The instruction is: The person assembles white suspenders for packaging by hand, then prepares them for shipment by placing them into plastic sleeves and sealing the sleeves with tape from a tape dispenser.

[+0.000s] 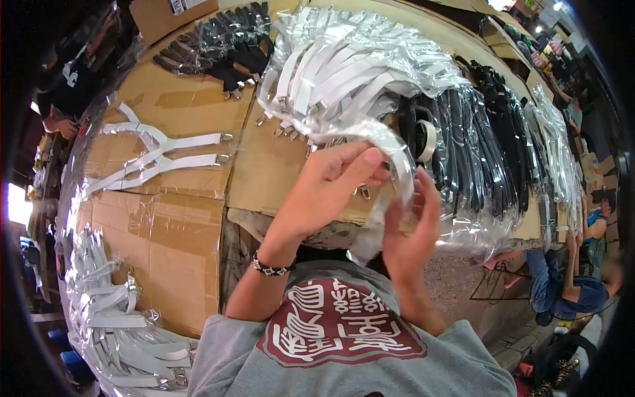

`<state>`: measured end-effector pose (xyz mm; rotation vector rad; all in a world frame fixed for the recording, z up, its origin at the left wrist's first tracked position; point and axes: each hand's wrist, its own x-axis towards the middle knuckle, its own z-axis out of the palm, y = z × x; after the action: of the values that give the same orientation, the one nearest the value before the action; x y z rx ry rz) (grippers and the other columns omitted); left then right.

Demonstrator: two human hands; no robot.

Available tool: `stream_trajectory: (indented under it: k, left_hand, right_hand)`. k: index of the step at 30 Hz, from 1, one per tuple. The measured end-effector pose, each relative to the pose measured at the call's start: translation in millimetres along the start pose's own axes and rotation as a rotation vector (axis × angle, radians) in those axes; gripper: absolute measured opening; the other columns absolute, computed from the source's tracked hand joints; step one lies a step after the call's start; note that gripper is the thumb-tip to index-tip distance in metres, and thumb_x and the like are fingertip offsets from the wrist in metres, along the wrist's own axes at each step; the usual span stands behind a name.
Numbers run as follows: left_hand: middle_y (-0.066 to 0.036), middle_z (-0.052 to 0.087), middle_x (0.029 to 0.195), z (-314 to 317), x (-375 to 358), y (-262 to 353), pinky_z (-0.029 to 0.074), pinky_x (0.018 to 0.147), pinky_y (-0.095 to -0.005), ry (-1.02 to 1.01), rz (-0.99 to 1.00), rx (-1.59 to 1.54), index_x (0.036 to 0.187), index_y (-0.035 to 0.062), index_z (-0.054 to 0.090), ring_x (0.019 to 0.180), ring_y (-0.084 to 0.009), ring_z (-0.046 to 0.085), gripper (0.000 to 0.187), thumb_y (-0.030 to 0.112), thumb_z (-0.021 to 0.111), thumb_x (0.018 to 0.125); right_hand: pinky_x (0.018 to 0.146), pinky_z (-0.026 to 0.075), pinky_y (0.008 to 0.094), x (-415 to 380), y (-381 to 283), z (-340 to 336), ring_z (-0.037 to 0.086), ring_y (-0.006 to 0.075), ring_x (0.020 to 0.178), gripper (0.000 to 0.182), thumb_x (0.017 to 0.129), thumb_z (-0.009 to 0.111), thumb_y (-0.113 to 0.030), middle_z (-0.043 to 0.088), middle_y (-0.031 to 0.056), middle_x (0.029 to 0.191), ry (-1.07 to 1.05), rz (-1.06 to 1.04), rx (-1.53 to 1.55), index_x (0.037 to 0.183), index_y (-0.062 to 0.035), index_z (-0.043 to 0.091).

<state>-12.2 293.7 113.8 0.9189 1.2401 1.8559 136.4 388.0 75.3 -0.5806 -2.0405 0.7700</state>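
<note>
A pair of white suspenders in a clear plastic sleeve (391,151) is bent in an arc between my two hands. My left hand (334,182), with a beaded bracelet at its wrist, is closed, thumb and fingers pinching the near side of the sleeve. At the sleeve's lower end my right hand (413,228) has its fingers curled around the plastic. Just beyond my hands lies a large fanned pile of bagged white suspenders (350,63), metal clips toward me. A roll of tape (426,142) stands beside the pile, near my right hand.
Bagged black suspenders (463,145) lie to the right, more dark ones (218,49) at the back left. Unbagged white suspenders (159,152) rest on the cardboard-covered table (178,231). Another white heap (126,331) is at lower left. Other people (575,291) are at both sides.
</note>
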Motion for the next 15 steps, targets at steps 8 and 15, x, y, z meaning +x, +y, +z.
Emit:
stream_trajectory:
  k: [8,15]
  left_hand:
    - [-0.016,0.069,0.12,-19,-18,-44,0.052,0.094,-0.0358,0.042,-0.141,-0.068,0.134,-0.0047,0.058,0.109,-0.022,0.066,0.048,0.034,0.048,0.107]
    - [-0.016,0.068,0.12,-27,-41,-29,0.052,0.095,-0.0363,0.029,-0.1,-0.039,0.133,-0.0055,0.058,0.108,-0.0221,0.066,0.049,0.035,0.045,0.108]
  right_hand:
    - [0.061,0.05,0.0383,109,-74,-77,0.065,0.0298,0.065,0.013,0.087,0.068,-0.007,0.069,0.012,0.086,-0.323,-0.342,-0.431,0.099,-0.0027,0.068]
    - [0.057,0.053,0.0231,266,-162,-90,0.071,0.0115,0.075,0.025,0.098,0.061,-0.023,0.073,0.0087,0.088,-1.069,-0.348,0.004,0.105,-0.0002,0.069]
